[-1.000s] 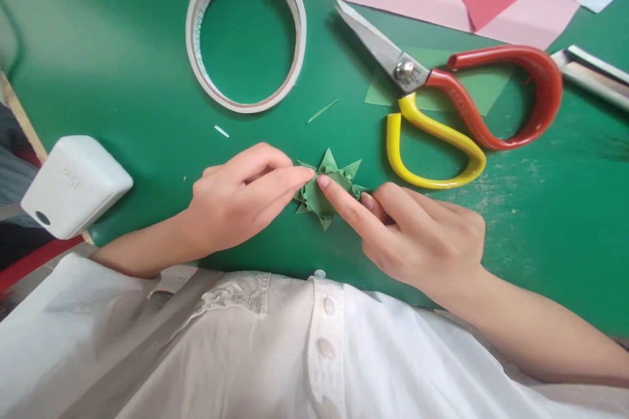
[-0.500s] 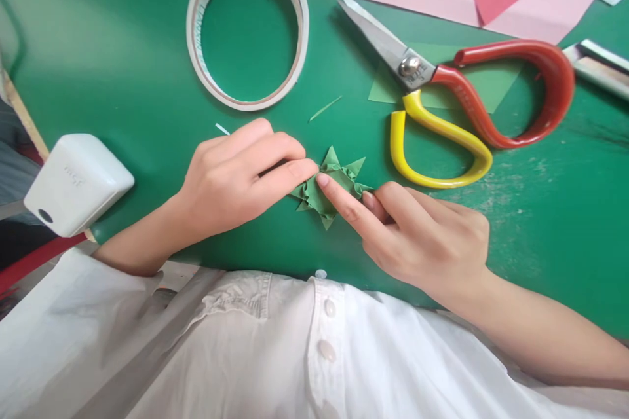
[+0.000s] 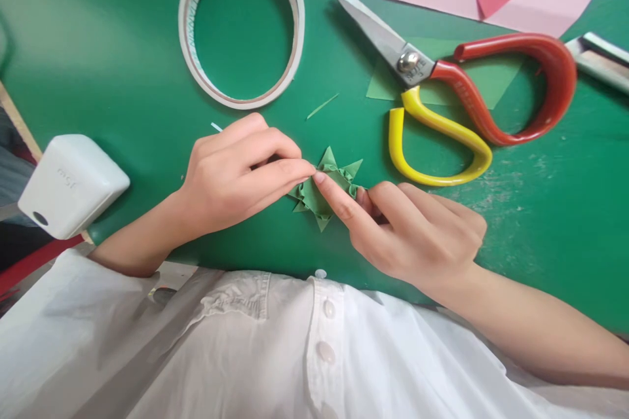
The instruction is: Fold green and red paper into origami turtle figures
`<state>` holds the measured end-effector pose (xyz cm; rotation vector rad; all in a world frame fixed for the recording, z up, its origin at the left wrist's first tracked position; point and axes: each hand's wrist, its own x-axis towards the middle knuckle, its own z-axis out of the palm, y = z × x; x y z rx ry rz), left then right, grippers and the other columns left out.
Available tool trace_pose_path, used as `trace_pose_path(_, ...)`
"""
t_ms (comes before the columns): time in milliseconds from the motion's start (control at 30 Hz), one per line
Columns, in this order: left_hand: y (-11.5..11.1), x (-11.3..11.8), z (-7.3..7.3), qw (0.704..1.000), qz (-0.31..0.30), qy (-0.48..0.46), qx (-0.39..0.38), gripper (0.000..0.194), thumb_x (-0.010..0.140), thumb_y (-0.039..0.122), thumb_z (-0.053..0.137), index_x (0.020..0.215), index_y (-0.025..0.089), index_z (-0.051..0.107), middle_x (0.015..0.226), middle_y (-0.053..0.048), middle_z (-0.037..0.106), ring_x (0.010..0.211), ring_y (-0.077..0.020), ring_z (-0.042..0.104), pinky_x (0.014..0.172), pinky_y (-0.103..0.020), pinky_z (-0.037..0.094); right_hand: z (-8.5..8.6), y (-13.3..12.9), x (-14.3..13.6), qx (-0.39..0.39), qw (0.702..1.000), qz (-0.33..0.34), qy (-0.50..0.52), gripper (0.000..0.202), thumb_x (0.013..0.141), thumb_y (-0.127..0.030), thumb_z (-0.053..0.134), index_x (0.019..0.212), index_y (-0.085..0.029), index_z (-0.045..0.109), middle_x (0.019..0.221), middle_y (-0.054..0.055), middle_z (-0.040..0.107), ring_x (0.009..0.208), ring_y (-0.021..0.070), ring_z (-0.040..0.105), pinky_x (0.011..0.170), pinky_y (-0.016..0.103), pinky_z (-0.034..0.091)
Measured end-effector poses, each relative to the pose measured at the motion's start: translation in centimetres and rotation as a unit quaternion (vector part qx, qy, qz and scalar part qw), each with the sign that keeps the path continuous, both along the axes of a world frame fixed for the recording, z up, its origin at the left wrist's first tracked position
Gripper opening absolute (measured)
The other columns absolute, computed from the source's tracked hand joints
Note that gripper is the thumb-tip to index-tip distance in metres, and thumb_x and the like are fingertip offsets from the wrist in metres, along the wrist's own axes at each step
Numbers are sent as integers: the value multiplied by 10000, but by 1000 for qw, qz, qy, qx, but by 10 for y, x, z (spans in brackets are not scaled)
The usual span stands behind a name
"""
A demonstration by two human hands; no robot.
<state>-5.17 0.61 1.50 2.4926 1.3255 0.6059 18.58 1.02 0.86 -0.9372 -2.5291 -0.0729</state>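
Yr L hand (image 3: 236, 177) and R hand (image 3: 417, 229) hemmed in the green paper star (image 3: 313, 200) on both sides, fingertips meeting over its far-left part. From the far side you had a lane b/w the tape roll (image 3: 186, 29) and the scissors (image 3: 415, 69), w/ a thin green sliver (image 3: 322, 106) in it. The scissors' yellow loop (image 3: 442, 179) sat just beyond yr R hand, blocking approach from there. On the L, you could pass b/w tape roll and white block (image 3: 73, 186). Near side was tight: a narrow strip of table (image 3: 555, 229) b/w star and yr shirt (image 3: 285, 340). Past yr R forearm (image 3: 535, 321) you had wide room
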Motion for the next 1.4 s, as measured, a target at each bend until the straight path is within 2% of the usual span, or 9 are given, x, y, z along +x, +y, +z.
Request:
trace_pose_path(200, 0, 1, -1, 1000, 1, -3, 7, 95, 954, 192, 638, 940, 277, 678, 796, 39, 726, 655, -122, 579, 573, -302, 422, -2, 0, -3, 0, 1000, 3, 10, 420, 811, -80, 618, 1158, -284, 739, 531, -61, 347, 565, 84, 247, 543, 236, 196)
trace_pose_path(433, 0, 1, 1, 1000, 2, 4, 0, 80, 943, 195, 662, 925, 273, 675, 800, 42, 732, 658, -123, 590, 576, -299, 428, -1, 9, -2, 33, 997, 62, 28, 204, 887, -174, 650, 1052, -265, 728, 533, -69, 353, 548, 64, 260, 555, 240, 231)
trace_pose_path(533, 0, 1, 0, 1000, 9, -1, 9, 89, 940, 193, 663, 919, 277, 682, 798, 47, 734, 646, -120, 574, 566, -296, 418, -1, 9, -3, 31, 997, 64, 31, 145, 898, -224, 665, 1023, -252, 733, 559, -55, 388, 579, 72, 281, 581, 261, 241)
trace_pose_path(800, -1, 0, 0, 1000, 5, 3, -8, 122, 970, 204, 609, 962, 305, 677, 809, 39, 734, 687, -132, 616, 581, -301, 426, 1, 1, 2, -59, 997, 56, 13, 400, 914, -350, 479, 1206, -215, 717, 854, 75, 556, 797, 185, 394, 767, 357, 316)
trace_pose_path(933, 0, 1, 0, 1000, 15, -4, 4, 117, 954, 183, 632, 934, 290, 674, 789, 43, 731, 657, -121, 598, 568, -292, 426, -1, 0, 6, -88, 995, 40, -8, 461, 948, -497, 480, 1290, -271, 690, 996, 86, 592, 922, 217, 440, 856, 376, 327)
trace_pose_path(1100, 1, -2, 3, 1000, -2, -11, -8, 87, 959, 213, 624, 964, 279, 681, 854, 3, 741, 693, -137, 636, 607, -308, 479, -5, 0, 8, -102, 994, 32, -4, 531, 952, -613, 492, 1377, -325, 626, 1067, 85, 615, 951, 223, 465, 882, 401, 313)
trace_pose_path(1167, 0, -4, 4, 999, -32, -33, 4, 60, 955, 282, 639, 997, 264, 678, 906, -25, 742, 742, -155, 654, 648, -324, 503, -5, -1, 8, -114, 993, 39, -2, 526, 962, -600, 489, 1379, -307, 620, 1074, 86, 623, 960, 222, 476, 879, 401, 306)
trace_pose_path(1300, 0, -5, 1, 992, -97, -56, 52, 173, 930, 417, 681, 954, 245, 681, 884, -23, 741, 744, -169, 620, 655, -335, 503, -4, 1, 8, -119, 991, 62, 12, 441, 983, -470, 495, 1338, -244, 630, 1069, 93, 633, 970, 219, 512, 859, 393, 298)
trace_pose_path(1400, 0, -3, -2, 990, -111, -49, 75, 175, 919, 402, 696, 894, 229, 682, 857, 2, 753, 727, -160, 578, 621, -319, 506, -4, 6, 8, -99, 990, 62, 75, 254, 945, -286, 520, 1129, -203, 674, 988, 60, 652, 921, 190, 534, 841, 380, 293)
